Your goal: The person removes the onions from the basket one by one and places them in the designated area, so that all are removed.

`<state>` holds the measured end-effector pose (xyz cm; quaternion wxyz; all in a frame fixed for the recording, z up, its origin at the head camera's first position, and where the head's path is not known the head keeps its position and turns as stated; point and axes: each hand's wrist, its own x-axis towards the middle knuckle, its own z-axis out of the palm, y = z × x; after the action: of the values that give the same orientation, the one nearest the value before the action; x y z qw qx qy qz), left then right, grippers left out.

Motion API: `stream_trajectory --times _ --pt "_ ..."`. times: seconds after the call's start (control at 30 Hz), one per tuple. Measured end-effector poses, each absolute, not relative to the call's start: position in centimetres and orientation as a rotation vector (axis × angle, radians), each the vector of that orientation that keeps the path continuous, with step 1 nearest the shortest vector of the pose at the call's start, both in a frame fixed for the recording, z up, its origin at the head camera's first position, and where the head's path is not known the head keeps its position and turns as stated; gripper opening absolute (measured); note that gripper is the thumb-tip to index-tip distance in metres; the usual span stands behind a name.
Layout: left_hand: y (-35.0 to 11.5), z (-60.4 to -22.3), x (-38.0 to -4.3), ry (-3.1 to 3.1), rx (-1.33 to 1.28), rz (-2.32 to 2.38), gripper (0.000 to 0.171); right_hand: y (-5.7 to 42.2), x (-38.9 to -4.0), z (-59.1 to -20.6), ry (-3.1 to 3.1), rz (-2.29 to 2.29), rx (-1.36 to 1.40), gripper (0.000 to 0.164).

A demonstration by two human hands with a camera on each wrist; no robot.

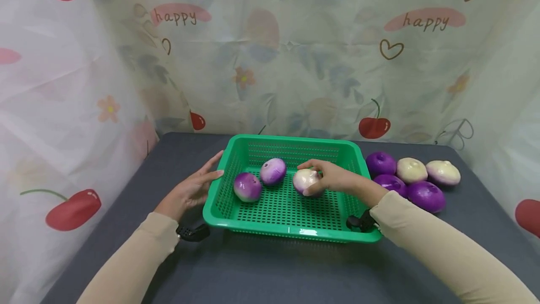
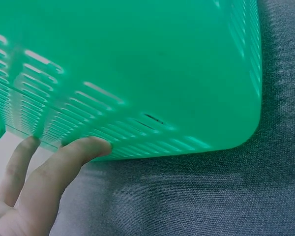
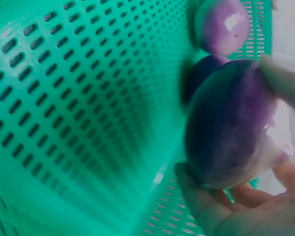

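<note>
My right hand grips a purple-and-white turnip over the right half of the green basket. In the right wrist view the fingers and thumb curl round this turnip, its purple side facing the camera. Two more turnips lie on the basket floor to the left: a darker purple one and a paler one. At the basket's left side, my left hand rests with fairly straight fingers against the outside. Its fingertips touch the slotted outer wall in the left wrist view.
To the right of the basket several turnips sit grouped on the dark table, among them a purple one and a mostly white one. A patterned curtain stands behind the table and along both sides.
</note>
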<state>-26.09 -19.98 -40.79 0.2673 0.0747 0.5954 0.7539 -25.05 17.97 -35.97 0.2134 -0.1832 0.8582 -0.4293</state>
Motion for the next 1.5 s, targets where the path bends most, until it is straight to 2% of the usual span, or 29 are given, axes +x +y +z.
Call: stream_trajectory --times 0.33,0.53,0.67,0.83,0.97,1.07,1.17,1.37,1.5 --pt "-20.0 -40.7 -26.0 1.597 0.211 2.034 0.068 20.6 -22.5 -28.3 2.469 -1.343 -0.664 0.066" --pt "-20.0 -40.6 -25.9 1.59 0.198 2.045 0.067 24.5 -20.3 -24.1 2.659 -1.346 -0.558 0.064" --pt "-20.0 -40.5 -25.9 1.595 0.188 2.043 0.067 28.2 -19.4 -23.3 2.77 -1.267 -0.434 0.065" --pt "-20.1 -40.6 -26.0 1.589 0.189 2.049 0.068 32.9 -19.1 -25.0 2.811 -1.243 -0.288 0.068" --pt "-20.1 -40.7 -26.1 1.59 0.189 2.047 0.068 35.7 -19.2 -27.4 2.8 -1.267 -0.201 0.079" --pt "-20.1 -40.7 -26.1 1.593 0.185 2.043 0.069 37.5 -19.0 -29.4 2.833 -1.243 -0.137 0.082" --pt "-20.0 -40.8 -26.1 1.603 0.18 2.039 0.069 39.4 -18.7 -31.5 2.913 -1.204 -0.091 0.075" --pt "-20.0 -40.9 -26.2 1.624 0.189 2.03 0.067 42.4 -17.9 -34.5 2.934 -1.277 0.203 0.09" --pt "-20.0 -40.9 -26.2 1.64 0.19 2.029 0.067 43.8 -17.6 -35.9 2.97 -1.278 0.327 0.09"
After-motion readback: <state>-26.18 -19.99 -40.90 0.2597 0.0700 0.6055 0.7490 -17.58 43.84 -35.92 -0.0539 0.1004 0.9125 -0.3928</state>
